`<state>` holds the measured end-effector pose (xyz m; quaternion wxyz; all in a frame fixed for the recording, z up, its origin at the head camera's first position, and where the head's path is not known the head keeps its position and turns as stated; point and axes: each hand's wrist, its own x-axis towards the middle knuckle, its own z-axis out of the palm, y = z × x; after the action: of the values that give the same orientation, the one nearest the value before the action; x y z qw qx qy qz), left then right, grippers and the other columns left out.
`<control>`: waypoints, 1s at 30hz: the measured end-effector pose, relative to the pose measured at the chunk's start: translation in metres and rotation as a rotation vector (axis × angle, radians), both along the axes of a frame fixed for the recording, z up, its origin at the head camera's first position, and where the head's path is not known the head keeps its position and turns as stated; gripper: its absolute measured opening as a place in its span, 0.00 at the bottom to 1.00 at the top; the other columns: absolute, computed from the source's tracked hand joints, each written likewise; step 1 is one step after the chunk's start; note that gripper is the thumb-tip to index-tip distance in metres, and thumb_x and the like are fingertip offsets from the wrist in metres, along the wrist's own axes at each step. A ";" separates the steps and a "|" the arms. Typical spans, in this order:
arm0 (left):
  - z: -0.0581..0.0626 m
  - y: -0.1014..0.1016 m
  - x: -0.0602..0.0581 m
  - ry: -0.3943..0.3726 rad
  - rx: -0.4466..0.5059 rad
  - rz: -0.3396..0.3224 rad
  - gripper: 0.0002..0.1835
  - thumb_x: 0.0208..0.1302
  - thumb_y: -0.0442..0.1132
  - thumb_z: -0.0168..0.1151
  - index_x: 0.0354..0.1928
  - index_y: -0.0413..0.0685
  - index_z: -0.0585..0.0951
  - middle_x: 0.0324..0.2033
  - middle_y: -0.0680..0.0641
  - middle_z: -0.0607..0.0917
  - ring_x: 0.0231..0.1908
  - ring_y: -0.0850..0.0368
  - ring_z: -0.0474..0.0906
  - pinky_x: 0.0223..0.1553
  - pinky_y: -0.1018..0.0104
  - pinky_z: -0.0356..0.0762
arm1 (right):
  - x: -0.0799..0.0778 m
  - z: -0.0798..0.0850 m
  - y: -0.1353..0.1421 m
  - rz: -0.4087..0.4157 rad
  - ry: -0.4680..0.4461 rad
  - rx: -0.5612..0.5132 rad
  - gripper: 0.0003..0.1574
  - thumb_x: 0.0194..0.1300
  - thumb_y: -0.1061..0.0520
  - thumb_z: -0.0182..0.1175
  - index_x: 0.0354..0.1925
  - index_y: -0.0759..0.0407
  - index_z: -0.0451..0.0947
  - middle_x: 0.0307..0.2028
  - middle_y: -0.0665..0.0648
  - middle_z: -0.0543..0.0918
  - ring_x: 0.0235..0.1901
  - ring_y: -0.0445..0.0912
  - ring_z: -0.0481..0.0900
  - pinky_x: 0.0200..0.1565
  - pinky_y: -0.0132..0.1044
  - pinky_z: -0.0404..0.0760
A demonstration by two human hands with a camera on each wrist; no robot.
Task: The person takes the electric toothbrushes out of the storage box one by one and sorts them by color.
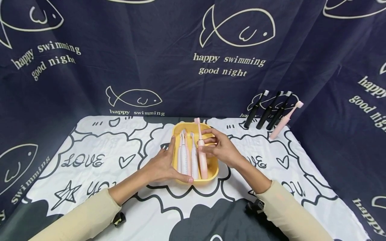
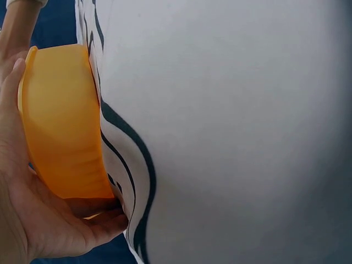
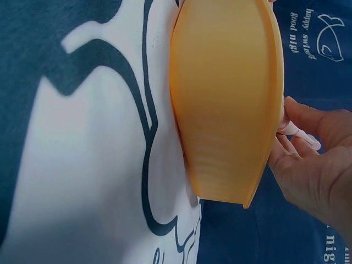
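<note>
A yellow tray point(image 1: 213, 164) sits on the patterned cloth, with several white and pink electric toothbrushes lying lengthwise inside. My left hand point(image 1: 163, 167) grips its left side, the thumb along the front rim and the fingers against the outer wall. In the left wrist view that hand bends round the tray's wall point(image 2: 63, 121). On the other side, my right hand point(image 1: 221, 147) pinches a pink electric toothbrush point(image 1: 203, 164) between thumb and fingers, within the right part of the tray. The right wrist view shows its brush head point(image 3: 313, 143) past the fingers, while the tray wall point(image 3: 225, 99) hides the rest.
At the back right lie three black electric toothbrushes point(image 1: 265, 117) side by side, with another pink toothbrush point(image 1: 280, 127) to their right. A dark blue fish-print curtain point(image 1: 178, 67) hangs behind and beside the table point(image 1: 99, 147).
</note>
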<state>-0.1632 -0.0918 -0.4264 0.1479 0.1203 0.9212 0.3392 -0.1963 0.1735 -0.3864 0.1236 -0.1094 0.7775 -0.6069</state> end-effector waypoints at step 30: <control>-0.001 0.000 0.000 0.008 0.014 0.008 0.98 0.33 0.80 0.89 0.93 0.61 0.28 0.85 0.32 0.64 0.78 0.40 0.69 0.75 0.37 0.76 | 0.010 0.020 0.033 -0.079 0.110 -0.277 0.36 0.72 0.76 0.69 0.68 0.52 0.71 0.47 0.49 0.93 0.48 0.43 0.97 0.50 0.46 0.94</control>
<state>-0.1628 -0.0920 -0.4274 0.1422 0.1188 0.9199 0.3457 -0.1861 0.2067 -0.3667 0.0407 -0.1276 0.6958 -0.7057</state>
